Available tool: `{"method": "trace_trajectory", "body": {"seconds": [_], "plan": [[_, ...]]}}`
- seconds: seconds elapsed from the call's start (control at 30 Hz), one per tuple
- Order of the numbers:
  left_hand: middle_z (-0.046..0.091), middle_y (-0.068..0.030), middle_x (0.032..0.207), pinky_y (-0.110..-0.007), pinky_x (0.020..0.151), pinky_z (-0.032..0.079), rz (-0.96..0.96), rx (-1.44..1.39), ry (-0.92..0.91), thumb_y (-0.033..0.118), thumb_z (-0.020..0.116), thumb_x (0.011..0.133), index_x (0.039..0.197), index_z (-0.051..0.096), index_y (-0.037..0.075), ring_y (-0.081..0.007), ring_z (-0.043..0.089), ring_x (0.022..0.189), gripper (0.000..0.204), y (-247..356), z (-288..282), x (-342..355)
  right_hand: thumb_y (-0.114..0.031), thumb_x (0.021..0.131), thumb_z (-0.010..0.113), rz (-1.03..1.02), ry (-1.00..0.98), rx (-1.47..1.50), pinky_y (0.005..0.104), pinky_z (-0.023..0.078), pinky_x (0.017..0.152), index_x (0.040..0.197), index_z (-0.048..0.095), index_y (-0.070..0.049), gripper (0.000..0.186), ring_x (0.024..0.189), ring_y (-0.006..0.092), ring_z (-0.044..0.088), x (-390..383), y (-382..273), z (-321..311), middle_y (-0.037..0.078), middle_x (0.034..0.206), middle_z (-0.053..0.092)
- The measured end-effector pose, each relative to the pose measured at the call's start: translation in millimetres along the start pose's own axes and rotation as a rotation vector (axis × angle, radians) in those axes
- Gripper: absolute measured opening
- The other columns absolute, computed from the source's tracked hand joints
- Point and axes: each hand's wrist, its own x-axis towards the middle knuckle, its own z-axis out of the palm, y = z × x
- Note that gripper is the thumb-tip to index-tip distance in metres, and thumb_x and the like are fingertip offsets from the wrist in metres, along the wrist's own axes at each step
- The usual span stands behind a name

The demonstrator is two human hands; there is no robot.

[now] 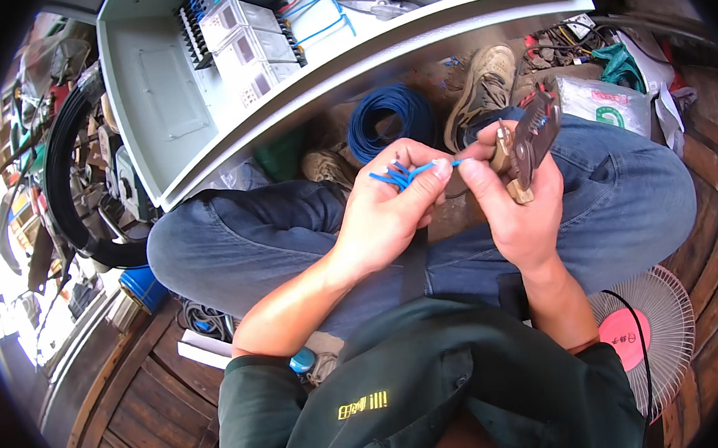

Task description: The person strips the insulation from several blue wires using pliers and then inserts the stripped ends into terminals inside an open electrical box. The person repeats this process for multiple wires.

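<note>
My left hand (395, 205) is closed round several short blue wires (391, 176), with their ends poking out between thumb and fingers. My right hand (518, 213) holds a wire stripper (530, 141) with worn handles and a dark head, pointing upward. Its thumb and finger also pinch the end of one blue wire at the tips of my left fingers. Above my hands sits an open pale metal enclosure (163, 96) with a row of clear-covered devices (243, 53), dark terminal strips and blue wiring.
A blue wire coil (389, 122) lies beyond my hands, beside shoes (479, 91). My crossed legs in jeans surround them. A black hose coil (65, 186) and clutter are at left. Cables and bags (609, 102) lie at right, a fan (650, 345) at lower right on the wooden floor (121, 399).
</note>
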Motion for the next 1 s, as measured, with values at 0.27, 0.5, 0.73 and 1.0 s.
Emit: {"method": "trace_trajectory", "body": {"seconds": [0.27, 0.5, 0.73, 1.0], "plan": [[0.053, 0.0031, 0.069, -0.020, 0.047, 0.032, 0.183, -0.128, 0.129, 0.016, 0.067, 0.096, 0.107, 0.063, 0.002, -0.0022, 0.041, 0.054, 0.018, 9, -9, -7, 0.000, 0.077, 0.071, -0.210, -0.070, -0.633, 0.0342, 0.049, 0.082, 0.119, 0.051, 0.000, 0.046, 0.090, 0.0241, 0.060, -2, 9, -5, 0.012, 0.097, 0.060], [0.056, 0.0009, 0.074, -0.020, 0.047, 0.031, 0.194, -0.197, 0.056, 0.012, 0.065, 0.097, 0.108, 0.060, 0.001, -0.0025, 0.041, 0.054, 0.017, 0, -4, -12, 0.001, 0.066, 0.072, -0.411, -0.045, -0.777, 0.0434, 0.046, 0.084, 0.113, 0.054, 0.003, 0.051, 0.092, 0.0392, 0.058, 0, 8, -4, 0.020, 0.100, 0.058], [0.057, -0.0007, 0.077, -0.020, 0.047, 0.031, 0.166, -0.287, 0.021, 0.010, 0.064, 0.097, 0.109, 0.059, 0.000, -0.0026, 0.040, 0.054, 0.016, -1, -5, -11, 0.001, 0.063, 0.072, -0.447, -0.015, -0.854, 0.0441, 0.046, 0.084, 0.113, 0.054, 0.003, 0.054, 0.091, 0.0392, 0.057, 1, 6, -6, 0.019, 0.098, 0.058], [0.054, 0.0002, 0.074, -0.021, 0.047, 0.030, 0.195, -0.205, -0.004, 0.010, 0.062, 0.098, 0.106, 0.060, 0.001, -0.0032, 0.040, 0.054, 0.012, 2, -8, -12, 0.003, 0.063, 0.072, -0.442, -0.054, -0.791, 0.0431, 0.048, 0.081, 0.110, 0.055, 0.003, 0.051, 0.088, 0.0390, 0.059, 2, 6, -7, 0.019, 0.094, 0.059]]}}
